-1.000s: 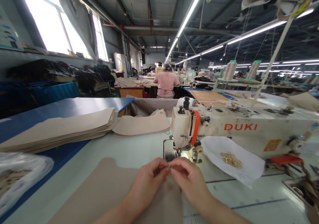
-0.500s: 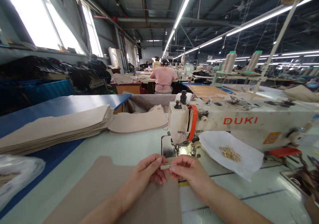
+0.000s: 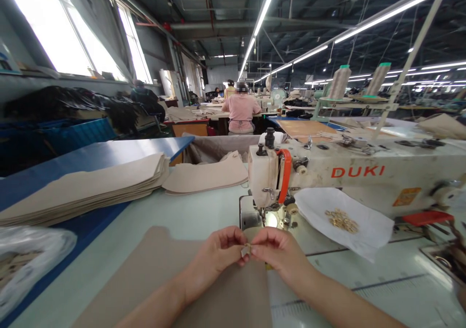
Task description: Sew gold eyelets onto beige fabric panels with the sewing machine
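Observation:
Between my fingertips is a short beige fabric strip (image 3: 245,251) with a small gold-coloured metal ring (image 3: 248,246) on it. My left hand (image 3: 218,252) pinches the strip from the left, thumb on top. From the right, my right hand (image 3: 278,250) closes thumb and forefinger on the strip at the ring; its far end is hidden in the fingers. Below both hands a large beige fabric panel (image 3: 156,274) lies flat on the pale green table. Just beyond my fingers stands the needle area of a sewing machine (image 3: 265,177), its lamp lit.
Gold-coloured rings (image 3: 342,221) lie on a white sheet (image 3: 313,204) to the right. Stacked beige panels (image 3: 91,184) and a second pile (image 3: 206,175) sit at the left and behind. A plastic bag (image 3: 54,243) is at far left. A person in pink (image 3: 242,109) sits ahead.
The strip lay straight and sideways through the ring; now it is folded, with a short end pointing down-left. Both hands stay close together. The view has shifted slightly.

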`<state>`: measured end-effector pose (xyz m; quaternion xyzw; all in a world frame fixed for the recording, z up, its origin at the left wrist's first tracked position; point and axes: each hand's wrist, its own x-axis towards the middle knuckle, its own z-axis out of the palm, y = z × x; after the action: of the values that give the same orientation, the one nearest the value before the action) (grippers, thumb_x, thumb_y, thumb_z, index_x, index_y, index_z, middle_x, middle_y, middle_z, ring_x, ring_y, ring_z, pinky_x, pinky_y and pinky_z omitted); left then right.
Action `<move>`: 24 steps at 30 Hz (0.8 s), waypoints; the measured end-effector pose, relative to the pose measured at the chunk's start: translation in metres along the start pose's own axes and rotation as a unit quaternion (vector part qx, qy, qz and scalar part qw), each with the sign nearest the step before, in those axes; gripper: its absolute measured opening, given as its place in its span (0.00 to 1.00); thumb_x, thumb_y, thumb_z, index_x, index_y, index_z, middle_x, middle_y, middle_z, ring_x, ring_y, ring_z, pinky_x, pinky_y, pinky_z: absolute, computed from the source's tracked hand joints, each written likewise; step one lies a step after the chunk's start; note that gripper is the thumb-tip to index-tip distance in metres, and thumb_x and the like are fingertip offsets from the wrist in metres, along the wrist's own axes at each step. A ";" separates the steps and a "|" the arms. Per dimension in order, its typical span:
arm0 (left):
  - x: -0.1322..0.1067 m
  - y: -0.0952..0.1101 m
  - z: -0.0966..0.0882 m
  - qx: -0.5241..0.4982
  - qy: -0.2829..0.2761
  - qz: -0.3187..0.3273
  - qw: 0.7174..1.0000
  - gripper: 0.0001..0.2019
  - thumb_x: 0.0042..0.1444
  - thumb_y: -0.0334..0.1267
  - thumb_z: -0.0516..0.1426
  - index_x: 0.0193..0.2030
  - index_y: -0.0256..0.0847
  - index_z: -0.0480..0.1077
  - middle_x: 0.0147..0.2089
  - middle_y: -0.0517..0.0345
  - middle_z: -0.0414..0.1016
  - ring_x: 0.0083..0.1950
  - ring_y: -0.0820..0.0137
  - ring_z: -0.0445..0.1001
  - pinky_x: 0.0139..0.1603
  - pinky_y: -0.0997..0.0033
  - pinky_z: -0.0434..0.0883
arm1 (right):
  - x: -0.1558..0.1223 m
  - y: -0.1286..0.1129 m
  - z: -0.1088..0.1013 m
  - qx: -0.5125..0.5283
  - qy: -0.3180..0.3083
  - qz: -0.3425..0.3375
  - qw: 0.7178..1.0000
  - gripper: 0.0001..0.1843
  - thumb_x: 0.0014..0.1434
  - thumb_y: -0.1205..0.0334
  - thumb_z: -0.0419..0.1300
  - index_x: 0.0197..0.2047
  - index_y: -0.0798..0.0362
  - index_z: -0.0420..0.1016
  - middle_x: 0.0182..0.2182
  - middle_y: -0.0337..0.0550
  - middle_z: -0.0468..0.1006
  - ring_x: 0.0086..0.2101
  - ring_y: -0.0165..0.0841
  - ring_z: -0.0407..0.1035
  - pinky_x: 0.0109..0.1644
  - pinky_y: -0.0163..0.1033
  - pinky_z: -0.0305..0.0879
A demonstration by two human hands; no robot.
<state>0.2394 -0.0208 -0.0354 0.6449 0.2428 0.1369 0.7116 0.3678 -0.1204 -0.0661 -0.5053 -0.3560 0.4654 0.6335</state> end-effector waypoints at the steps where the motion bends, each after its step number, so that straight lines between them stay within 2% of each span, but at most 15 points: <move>1: 0.000 -0.001 0.000 0.007 0.003 0.004 1.000 0.10 0.39 0.39 0.63 0.24 0.37 0.67 0.21 0.63 0.71 0.25 0.75 0.66 0.30 0.75 0.63 | -0.001 0.001 0.001 0.002 -0.005 -0.016 1.000 0.13 0.44 0.55 0.68 0.25 0.54 0.71 0.23 0.39 0.76 0.29 0.34 0.72 0.35 0.37 0.65; 3: 0.001 -0.005 -0.001 0.029 0.015 0.014 0.999 0.09 0.40 0.38 0.62 0.24 0.38 0.67 0.21 0.64 0.69 0.25 0.74 0.65 0.29 0.75 0.62 | -0.004 0.001 0.003 -0.019 -0.010 -0.050 0.999 0.09 0.48 0.58 0.65 0.27 0.53 0.71 0.24 0.38 0.76 0.29 0.34 0.72 0.36 0.37 0.65; 5: 0.003 -0.012 -0.002 0.055 0.030 0.035 0.997 0.07 0.41 0.37 0.61 0.24 0.38 0.66 0.21 0.65 0.68 0.25 0.74 0.64 0.28 0.75 0.60 | -0.008 -0.001 0.006 -0.082 -0.008 -0.086 0.993 0.06 0.50 0.62 0.63 0.32 0.53 0.71 0.27 0.38 0.74 0.30 0.32 0.70 0.35 0.36 0.64; 9: 0.005 -0.022 -0.005 0.091 0.049 0.081 0.991 0.05 0.42 0.35 0.59 0.25 0.39 0.66 0.23 0.64 0.67 0.26 0.73 0.64 0.28 0.75 0.61 | -0.014 -0.002 0.008 -0.183 0.004 -0.132 0.974 0.10 0.47 0.67 0.65 0.33 0.52 0.68 0.29 0.35 0.70 0.29 0.29 0.65 0.33 0.33 0.61; 12: 0.004 -0.021 -0.004 0.105 0.071 0.095 0.987 0.04 0.43 0.34 0.58 0.24 0.39 0.65 0.23 0.65 0.66 0.26 0.74 0.63 0.27 0.75 0.60 | -0.014 -0.001 0.008 -0.186 0.008 -0.129 0.974 0.08 0.49 0.67 0.63 0.32 0.52 0.67 0.26 0.34 0.68 0.28 0.29 0.64 0.32 0.32 0.60; 15: 0.003 -0.019 -0.003 0.107 0.085 0.108 0.985 0.03 0.42 0.32 0.57 0.24 0.39 0.65 0.23 0.66 0.65 0.26 0.75 0.61 0.26 0.77 0.59 | -0.014 -0.001 0.005 -0.201 0.010 -0.146 0.969 0.03 0.53 0.68 0.59 0.31 0.52 0.67 0.28 0.36 0.70 0.29 0.29 0.65 0.33 0.32 0.60; 19: 0.003 -0.017 -0.002 0.080 0.081 0.105 0.988 0.04 0.42 0.34 0.58 0.24 0.40 0.65 0.24 0.64 0.69 0.27 0.74 0.66 0.29 0.75 0.63 | -0.011 0.000 0.003 -0.218 0.031 -0.174 0.960 0.05 0.52 0.70 0.56 0.27 0.53 0.68 0.29 0.38 0.71 0.29 0.29 0.65 0.32 0.32 0.60; 24: 0.003 -0.018 -0.002 0.021 0.073 0.096 0.992 0.08 0.40 0.34 0.61 0.24 0.40 0.64 0.25 0.63 0.73 0.27 0.72 0.71 0.31 0.73 0.67 | -0.006 0.006 0.003 -0.189 0.076 -0.165 0.965 0.04 0.48 0.69 0.55 0.24 0.52 0.66 0.27 0.39 0.73 0.29 0.31 0.66 0.33 0.34 0.62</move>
<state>0.2391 -0.0197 -0.0533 0.6683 0.2336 0.2465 0.6619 0.3622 -0.1250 -0.0711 -0.5837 -0.4666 0.2393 0.6198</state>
